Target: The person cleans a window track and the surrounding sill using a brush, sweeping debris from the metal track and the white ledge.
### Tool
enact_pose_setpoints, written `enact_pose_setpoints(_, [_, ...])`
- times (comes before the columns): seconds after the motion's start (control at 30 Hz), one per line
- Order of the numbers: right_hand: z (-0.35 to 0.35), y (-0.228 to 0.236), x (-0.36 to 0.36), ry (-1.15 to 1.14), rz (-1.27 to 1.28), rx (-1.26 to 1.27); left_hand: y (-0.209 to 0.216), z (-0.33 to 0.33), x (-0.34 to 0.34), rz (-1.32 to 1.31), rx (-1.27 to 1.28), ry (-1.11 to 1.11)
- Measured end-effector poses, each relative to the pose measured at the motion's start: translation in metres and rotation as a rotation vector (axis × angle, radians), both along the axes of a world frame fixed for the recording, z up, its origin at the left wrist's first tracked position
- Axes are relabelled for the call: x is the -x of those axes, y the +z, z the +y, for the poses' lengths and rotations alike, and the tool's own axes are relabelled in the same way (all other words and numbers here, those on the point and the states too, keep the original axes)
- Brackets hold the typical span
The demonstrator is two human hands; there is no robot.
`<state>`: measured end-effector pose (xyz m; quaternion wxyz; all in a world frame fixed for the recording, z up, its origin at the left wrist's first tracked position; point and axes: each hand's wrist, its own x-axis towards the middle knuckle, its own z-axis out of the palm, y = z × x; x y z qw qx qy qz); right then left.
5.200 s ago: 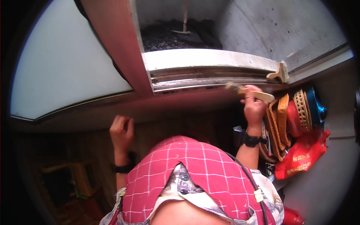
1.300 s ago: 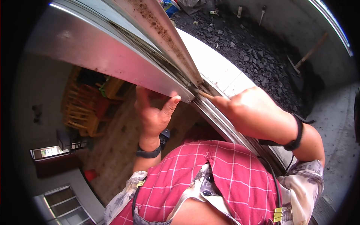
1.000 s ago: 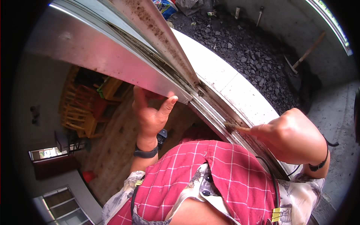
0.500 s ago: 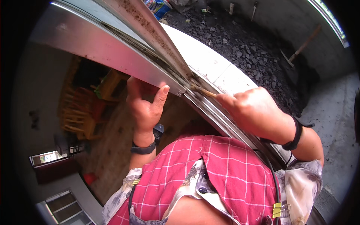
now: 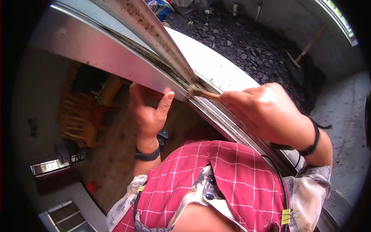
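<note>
My right hand (image 5: 266, 110) is closed round the wooden handle of a small brush (image 5: 206, 94). The brush's pale bristles press into the grooved window track (image 5: 220, 112), where an upright metal frame piece (image 5: 164, 40) with brown dirt specks meets it. My left hand (image 5: 150, 116) is at the lower edge of a shiny metal sash rail (image 5: 96, 48). Its thumb points up and stands apart from the fingers, which touch or nearly touch the rail; some fingers are hidden.
Beyond the white sill (image 5: 216, 63) lies a heap of dark coal-like lumps (image 5: 243, 50), with a wooden-handled tool (image 5: 311, 44) against the grey wall. Wooden furniture (image 5: 83, 116) stands on the floor at the left. A red checked apron (image 5: 232, 166) covers my front.
My right hand and the brush have shifted slightly left along the track, so the bristles now sit left of the upright piece's foot. My left hand has barely moved.
</note>
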<state>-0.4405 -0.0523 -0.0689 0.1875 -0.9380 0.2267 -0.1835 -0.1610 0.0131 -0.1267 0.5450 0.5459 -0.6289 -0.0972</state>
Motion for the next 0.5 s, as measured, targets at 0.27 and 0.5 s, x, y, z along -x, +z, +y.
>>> enact_pose_setpoints(0.27, [-0.011, -0.038, -0.050, 0.013, 0.000, 0.222, -0.008, 0.002, 0.001, 0.100, 0.001, 0.002])
enact_pose_setpoints(0.5, [-0.014, -0.050, -0.074, 0.074, -0.066, 0.162, -0.008, 0.018, -0.006, 0.049, 0.006, 0.010])
